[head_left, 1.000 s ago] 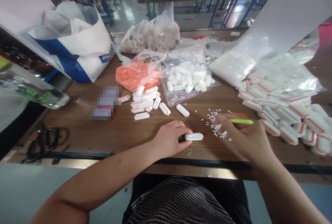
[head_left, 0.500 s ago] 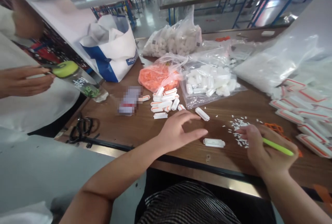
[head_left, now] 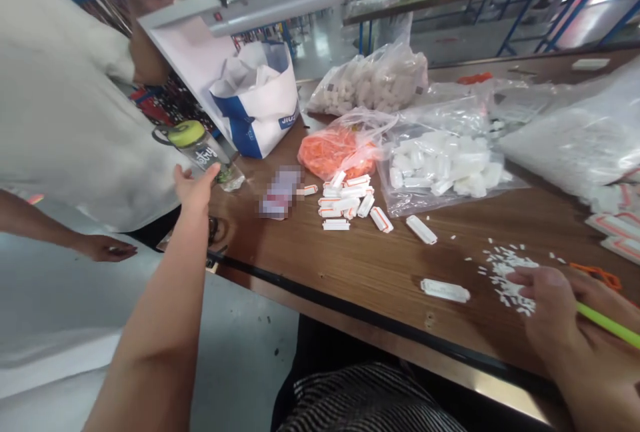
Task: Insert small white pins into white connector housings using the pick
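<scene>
"Stretching from 9 o'clock round to 4, that's the brown counter (head_left: 290, 245), isn't it?"

"Yes. Beside it, at 10 o'clock, stands a person in a white top (head_left: 90, 105). Next in size is the white-and-blue bag (head_left: 263, 105), at 11."

"And the clear plastic ones?"

"A bag of white pieces (head_left: 440, 162) lies near 3 o'clock. The bag of orange pieces (head_left: 340, 152), at 1, is just beside it. At 6 o'clock from the orange one is a heap of white cases (head_left: 345, 199), some with orange edging."

"Where's the bottle (head_left: 205, 154)?"

"Between 9 and 10, tilted in view, its green lid (head_left: 186, 133) towards 10. The left hand (head_left: 194, 185) reaches right up to it from below."

"Is that grip clamped on it?"

"Thumb and fingers are apart; I can't tell whether they touch the bottle."

"The right hand (head_left: 565, 315)?"

"At 4 o'clock, its grip clamped on a green stick (head_left: 607, 325)."

"Anything smaller?"

"A lone white case (head_left: 445, 290) lies flat on the counter, at 9 o'clock from the right hand and apart from it. Smallest are the white bits (head_left: 505, 272), scattered between the two. The right fingertips are at their edge; whether they pinch one, I can't tell."
</scene>
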